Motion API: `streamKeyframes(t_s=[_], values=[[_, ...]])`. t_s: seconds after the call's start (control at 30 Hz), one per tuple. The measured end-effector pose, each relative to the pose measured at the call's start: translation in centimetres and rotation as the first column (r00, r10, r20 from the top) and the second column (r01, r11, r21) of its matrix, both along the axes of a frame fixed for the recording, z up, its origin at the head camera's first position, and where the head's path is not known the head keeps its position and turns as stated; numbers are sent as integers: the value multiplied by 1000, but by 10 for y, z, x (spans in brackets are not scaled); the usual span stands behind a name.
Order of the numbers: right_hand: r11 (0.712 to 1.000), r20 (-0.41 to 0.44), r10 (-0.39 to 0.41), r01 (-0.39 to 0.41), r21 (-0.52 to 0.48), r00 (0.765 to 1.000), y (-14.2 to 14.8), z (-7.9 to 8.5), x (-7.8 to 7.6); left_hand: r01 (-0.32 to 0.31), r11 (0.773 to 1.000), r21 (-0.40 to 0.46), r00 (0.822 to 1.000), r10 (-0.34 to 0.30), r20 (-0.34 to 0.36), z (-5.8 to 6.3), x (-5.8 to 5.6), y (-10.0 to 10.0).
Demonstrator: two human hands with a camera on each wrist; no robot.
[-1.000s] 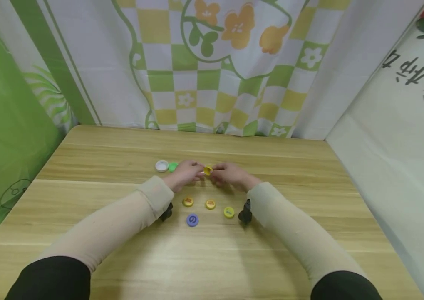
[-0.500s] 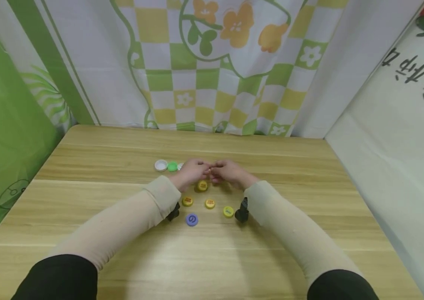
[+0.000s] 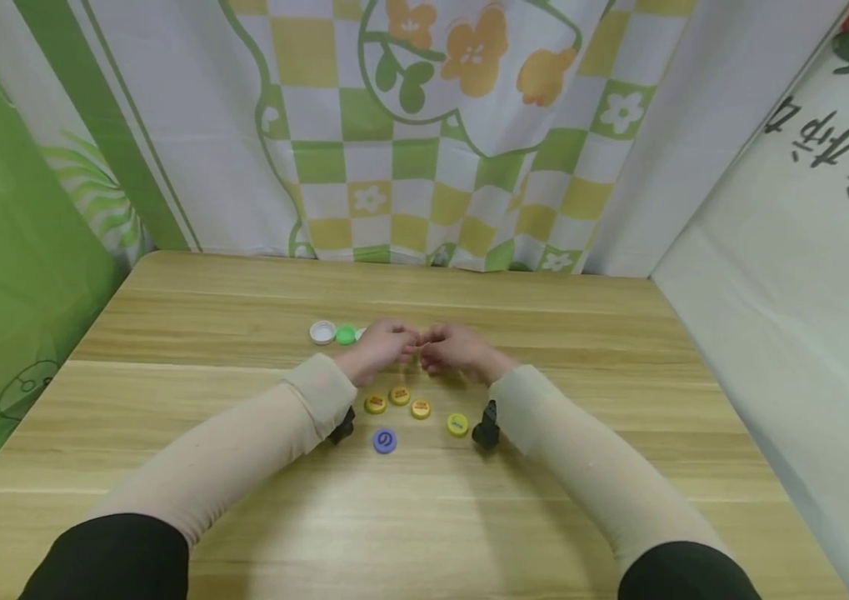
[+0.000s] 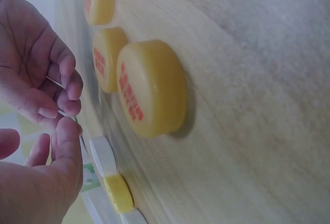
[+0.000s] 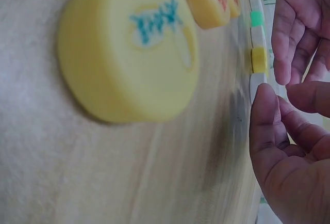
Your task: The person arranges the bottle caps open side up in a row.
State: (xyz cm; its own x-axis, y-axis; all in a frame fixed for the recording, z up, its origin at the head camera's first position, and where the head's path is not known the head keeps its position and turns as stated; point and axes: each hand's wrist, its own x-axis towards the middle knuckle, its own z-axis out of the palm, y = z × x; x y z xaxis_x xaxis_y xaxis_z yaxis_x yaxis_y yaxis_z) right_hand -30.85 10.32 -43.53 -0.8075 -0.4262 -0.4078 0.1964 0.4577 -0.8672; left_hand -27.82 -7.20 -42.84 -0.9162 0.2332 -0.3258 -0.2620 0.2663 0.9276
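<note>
My left hand (image 3: 385, 346) and right hand (image 3: 460, 348) hover over the table with their fingertips close together. Nothing shows between the loosely bent fingers of either hand. Below and in front of them lie three orange-yellow bottle caps with red print: a middle cap (image 3: 400, 395), a left cap (image 3: 375, 404) and a right cap (image 3: 420, 409). Behind the hands runs a row of caps, partly hidden in the head view. The right wrist view shows its green cap (image 5: 257, 18), yellow cap (image 5: 259, 60) and several white ones, such as the end white cap (image 5: 254, 83).
A yellow cap with blue-green print (image 3: 457, 425) lies near the right wrist. A purple-blue cap (image 3: 384, 441) lies closest to the body. At the row's left end sits an upturned white cap (image 3: 322, 332). A patterned curtain (image 3: 454, 200) hangs behind the wooden table (image 3: 244, 308).
One second ago an orange-yellow cap was between the fingertips of both hands. It has come away toward the body and now lies among the red-printed caps. The hands have stayed near the same place.
</note>
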Motion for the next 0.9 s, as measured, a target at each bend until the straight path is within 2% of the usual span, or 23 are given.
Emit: streamKeyframes(t_s=[0.17, 0.23, 0.3, 0.33, 0.4, 0.5, 0.57, 0.63, 0.67, 0.73, 0.8, 0.9], values=[[997, -16, 64, -63, 43, 998, -2, 0, 5, -3, 1000, 1, 1000, 3, -7, -3, 1, -2], [989, -44, 117, -112, 93, 992, -4, 2, 8, -20, 1000, 4, 1000, 20, -7, -5, 2, -4], [967, -85, 198, -180, 177, 977, -8, 4, 12, -40, 999, 10, 999, 40, -7, -7, 3, -6], [949, -110, 245, -216, 229, 963, -10, 5, 15, -48, 999, 17, 999, 48, -5, -8, 3, -8], [895, -179, 354, -277, 349, 918, -16, 8, 20, -61, 998, 26, 998, 61, -7, -10, 4, -10], [818, -257, 466, -302, 491, 847, -24, 10, 28, -68, 997, 37, 998, 69, -14, -11, 5, -13], [789, -299, 504, -292, 540, 810, -29, 10, 32, -72, 997, 41, 997, 73, -18, -11, 5, -13], [775, -323, 523, -283, 565, 789, -32, 9, 34, -70, 997, 39, 997, 70, -15, -10, 6, -14], [770, -334, 532, -279, 574, 778, -33, 8, 35, -68, 997, 38, 998, 68, -13, -10, 6, -14], [775, -341, 530, -280, 567, 776, -33, 8, 36, -63, 997, 34, 998, 63, -13, -10, 6, -14], [791, -344, 517, -285, 541, 784, -31, 8, 35, -56, 998, 33, 998, 56, -13, -10, 7, -15], [855, -347, 441, -271, 442, 827, -26, 8, 29, -57, 997, 45, 998, 58, -16, -11, 7, -15]])
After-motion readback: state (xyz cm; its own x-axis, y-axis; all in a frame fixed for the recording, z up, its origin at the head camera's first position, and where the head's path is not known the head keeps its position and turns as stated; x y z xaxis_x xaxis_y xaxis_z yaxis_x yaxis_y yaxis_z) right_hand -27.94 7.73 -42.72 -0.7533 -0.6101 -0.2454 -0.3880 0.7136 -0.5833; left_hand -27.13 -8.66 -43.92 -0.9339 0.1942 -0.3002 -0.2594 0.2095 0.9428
